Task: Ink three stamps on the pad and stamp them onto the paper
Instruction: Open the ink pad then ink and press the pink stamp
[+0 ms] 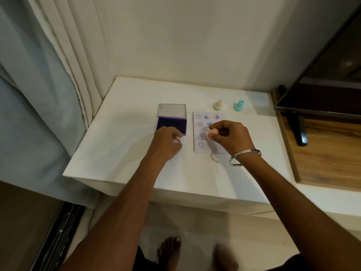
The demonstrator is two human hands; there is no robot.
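Head view shows the right hand (230,135) pinching the pink stamp (210,133), tilted over the paper (209,132) mid-counter to line up the next print, while the left hand (168,140), curled around something small and pink, rests against the ink pad (172,125), likely steadying it.

The right hand (231,136) covers the near right part of the paper (197,147), hiding any prints there. The left hand (168,140) hides most of a pink cap (176,141). The television (322,85) on the right is cut off by the edge.
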